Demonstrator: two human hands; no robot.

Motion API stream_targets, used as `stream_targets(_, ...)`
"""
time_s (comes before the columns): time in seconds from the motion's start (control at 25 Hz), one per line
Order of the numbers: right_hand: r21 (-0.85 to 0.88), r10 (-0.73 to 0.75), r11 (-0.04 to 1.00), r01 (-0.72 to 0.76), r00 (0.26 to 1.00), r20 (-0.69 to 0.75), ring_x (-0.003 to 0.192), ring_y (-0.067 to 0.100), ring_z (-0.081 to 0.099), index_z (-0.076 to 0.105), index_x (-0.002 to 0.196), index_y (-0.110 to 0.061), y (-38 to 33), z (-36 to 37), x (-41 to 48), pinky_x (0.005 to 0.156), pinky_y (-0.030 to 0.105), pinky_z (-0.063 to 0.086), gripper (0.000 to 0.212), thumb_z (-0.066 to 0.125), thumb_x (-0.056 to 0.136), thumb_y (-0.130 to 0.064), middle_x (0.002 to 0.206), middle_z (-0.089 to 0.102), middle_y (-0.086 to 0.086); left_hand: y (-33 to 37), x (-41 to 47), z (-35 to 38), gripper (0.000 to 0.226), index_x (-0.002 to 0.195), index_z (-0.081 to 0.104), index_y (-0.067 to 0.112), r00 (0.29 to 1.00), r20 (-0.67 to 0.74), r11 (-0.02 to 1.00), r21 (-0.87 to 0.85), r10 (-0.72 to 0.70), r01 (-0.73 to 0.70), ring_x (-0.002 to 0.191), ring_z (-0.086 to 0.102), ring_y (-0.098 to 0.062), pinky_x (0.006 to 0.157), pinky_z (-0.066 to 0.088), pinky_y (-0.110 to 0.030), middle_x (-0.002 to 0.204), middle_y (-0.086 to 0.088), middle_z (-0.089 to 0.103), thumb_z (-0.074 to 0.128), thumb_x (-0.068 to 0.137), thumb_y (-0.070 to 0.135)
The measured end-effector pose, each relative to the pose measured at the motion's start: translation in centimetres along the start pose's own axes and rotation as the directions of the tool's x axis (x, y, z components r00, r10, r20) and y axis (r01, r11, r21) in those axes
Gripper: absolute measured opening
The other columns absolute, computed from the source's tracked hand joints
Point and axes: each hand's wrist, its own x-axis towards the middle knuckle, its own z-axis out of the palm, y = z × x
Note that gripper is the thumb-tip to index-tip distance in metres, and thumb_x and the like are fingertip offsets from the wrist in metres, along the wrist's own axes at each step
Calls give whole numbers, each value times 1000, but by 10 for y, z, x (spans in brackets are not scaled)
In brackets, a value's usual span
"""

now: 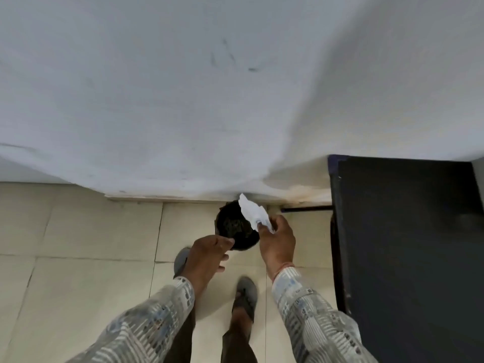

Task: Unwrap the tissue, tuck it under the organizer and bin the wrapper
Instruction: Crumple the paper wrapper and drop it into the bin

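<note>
A round black bin stands on the tiled floor against the wall, dark rubbish inside it. My right hand pinches a crumpled white wrapper between thumb and fingers, and the wrapper hangs over the bin's right rim. My left hand hovers at the bin's near left edge, fingers loosely curled and apart, with nothing in it. The organizer is not in view, and no tissue can be seen.
A black table fills the right side, its dark edge running close beside my right arm. A white wall rises behind the bin. My two feet in grey slippers stand on beige floor tiles.
</note>
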Motion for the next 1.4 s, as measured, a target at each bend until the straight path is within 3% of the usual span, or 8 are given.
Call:
stream_targets(0.2, -237, 249, 953, -189, 935, 253, 113, 34, 67, 61, 132, -16, 77, 101, 92, 93, 34, 55, 47, 75, 88, -22, 127, 70, 11, -25, 112, -20, 15, 94, 79, 15, 999, -10, 993, 118, 34, -32, 87, 67, -22, 73, 55, -39, 93, -11, 77, 75, 89, 29)
stream_targets(0.32, -253, 289, 939, -234, 933, 212, 129, 35, 61, 56, 145, -18, 104, 135, 111, 104, 33, 48, 56, 66, 90, -12, 144, 62, 13, -32, 162, -30, 19, 100, 78, 18, 999, 6, 983, 180, 43, -44, 86, 67, -28, 72, 56, -38, 100, -15, 78, 77, 87, 31)
stream_targets(0.6, -319, 134, 945, -70, 974, 183, 128, 35, 60, 63, 139, -16, 74, 114, 89, 106, 34, 48, 52, 64, 87, -11, 140, 65, 14, -12, 159, -50, 30, 105, 77, 32, 994, -25, 955, 281, 104, -93, 99, 72, -26, 99, 58, -52, 109, 7, 77, 79, 77, 44)
stream_targets(0.92, -414, -110, 878, 241, 942, 316, 117, 30, 67, 68, 126, -27, -6, 42, 51, 99, 40, 56, 48, 52, 81, -22, 127, 73, 3, 58, 73, -47, 42, 113, 76, 33, 968, -45, 926, 304, 248, -223, 110, 71, -33, 100, 58, -55, 110, 11, 71, 74, 72, 45)
stream_targets(1.08, -547, -104, 747, 377, 879, 464, 138, 31, 52, 54, 142, -18, 31, 83, 84, 112, 44, 47, 58, 52, 84, -15, 150, 55, 5, 22, 106, -33, 42, 116, 75, 35, 962, -73, 931, 282, 263, -233, 111, 70, -24, 101, 57, -52, 114, 16, 71, 73, 74, 42)
stream_targets(1.24, -644, -102, 508, 572, 782, 615, 149, 33, 38, 20, 164, -13, 100, 168, 147, 116, 52, 40, 81, 55, 91, -12, 175, 11, 6, -39, 185, -26, 37, 123, 73, 33, 956, -75, 897, 373, 285, -238, 107, 70, -20, 93, 53, -37, 121, 11, 71, 76, 86, 30)
stream_targets(1.32, -686, 8, 356, 635, 732, 681, 155, 33, 27, 24, 164, -15, 131, 196, 167, 123, 57, 28, 77, 55, 93, -17, 174, 16, 8, -65, 209, -28, 37, 124, 72, 32, 951, -73, 874, 419, 301, -244, 107, 70, -17, 91, 50, -35, 121, 10, 70, 76, 89, 26)
stream_targets(1.4, -700, 78, 375, 607, 732, 677, 156, 35, 25, 34, 160, -16, 149, 202, 173, 125, 57, 24, 70, 56, 93, -23, 169, 30, 11, -79, 216, -31, 36, 123, 72, 32, 954, -76, 869, 439, 289, -228, 104, 70, -14, 92, 51, -35, 120, 10, 70, 77, 89, 24)
